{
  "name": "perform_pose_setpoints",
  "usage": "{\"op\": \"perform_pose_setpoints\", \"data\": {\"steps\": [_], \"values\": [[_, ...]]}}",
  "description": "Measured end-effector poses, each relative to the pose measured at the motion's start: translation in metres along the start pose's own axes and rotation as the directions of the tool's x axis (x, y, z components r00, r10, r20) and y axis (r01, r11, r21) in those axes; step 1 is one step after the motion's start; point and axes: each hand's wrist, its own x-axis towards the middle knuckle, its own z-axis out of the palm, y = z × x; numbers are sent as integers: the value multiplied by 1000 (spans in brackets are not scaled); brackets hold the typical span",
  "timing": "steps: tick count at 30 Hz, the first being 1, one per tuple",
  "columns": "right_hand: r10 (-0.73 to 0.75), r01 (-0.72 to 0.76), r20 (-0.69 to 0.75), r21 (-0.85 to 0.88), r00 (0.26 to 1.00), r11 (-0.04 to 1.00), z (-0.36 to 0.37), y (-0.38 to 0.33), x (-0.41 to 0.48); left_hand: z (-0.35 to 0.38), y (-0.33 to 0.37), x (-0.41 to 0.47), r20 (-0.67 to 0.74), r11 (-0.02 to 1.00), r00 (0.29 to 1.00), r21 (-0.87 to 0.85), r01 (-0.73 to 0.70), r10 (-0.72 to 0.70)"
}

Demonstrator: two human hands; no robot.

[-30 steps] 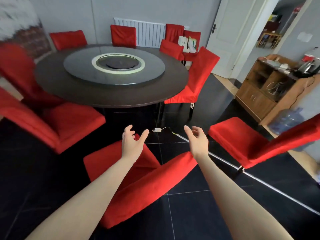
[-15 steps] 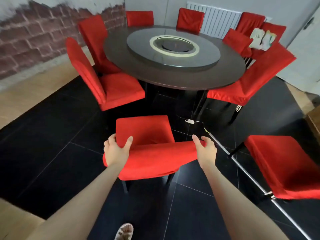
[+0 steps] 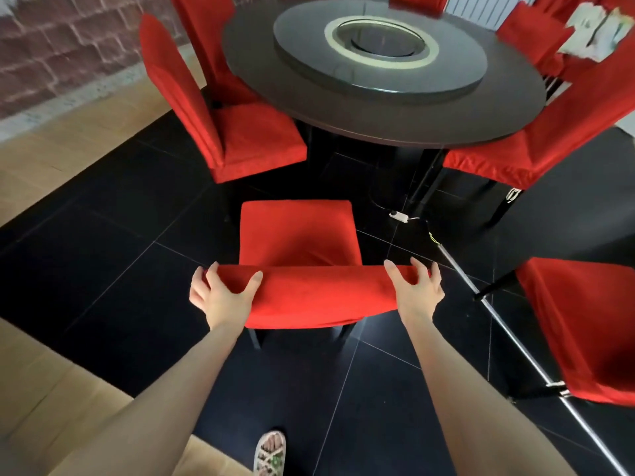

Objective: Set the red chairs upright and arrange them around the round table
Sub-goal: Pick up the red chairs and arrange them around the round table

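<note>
Bare black tile floor (image 3: 376,235) between near red fabric-covered chair (image 3: 297,231) and round dark table (image 3: 343,111). Left red-covered chair (image 3: 254,146), right red-covered chair (image 3: 508,159) flank gap. Silver metal rail (image 3: 515,341) crosses floor, right.

Left hand (image 3: 221,297) and right hand (image 3: 417,290) outstretched, each gripping chair back (image 3: 323,297)
</note>
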Motion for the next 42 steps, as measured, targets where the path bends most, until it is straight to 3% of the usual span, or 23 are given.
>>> {"op": "perform_pose_setpoints", "data": {"steps": [5,15,31,42], "values": [[80,-80,-53,-3,995,997,18,9,9,10,0,13,-59,996,994,-18,91,-92],[101,-96,-130,44,986,994,29,12,14,21,0,17,-121,997,990,-26,73,-75],[110,-102,-152,62,982,993,31,18,7,12,-3,21,-19,998,999,62,31,-29],[181,-164,-233,92,955,982,48,11,0,12,15,68,109,990,991,109,-85,73]]}}
